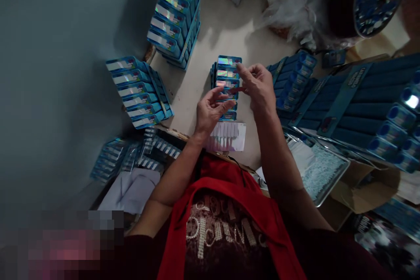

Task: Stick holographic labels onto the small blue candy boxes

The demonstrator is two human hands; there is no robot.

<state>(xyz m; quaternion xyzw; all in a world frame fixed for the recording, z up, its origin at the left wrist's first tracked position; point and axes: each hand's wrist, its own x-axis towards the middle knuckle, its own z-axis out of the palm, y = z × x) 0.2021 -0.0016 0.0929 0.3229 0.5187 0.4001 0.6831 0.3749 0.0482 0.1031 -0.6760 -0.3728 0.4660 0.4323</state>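
Pale tabletop [216, 22]: row of blue packs [228, 73], blue stacks [173, 19], white slips [229, 135].

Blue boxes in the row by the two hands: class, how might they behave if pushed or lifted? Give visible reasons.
The blue boxes are probably fairly stiff, given their straight edges. Pushed, they might shift separately, since gaps show between them. They may feel slippery: their pale strips shine.
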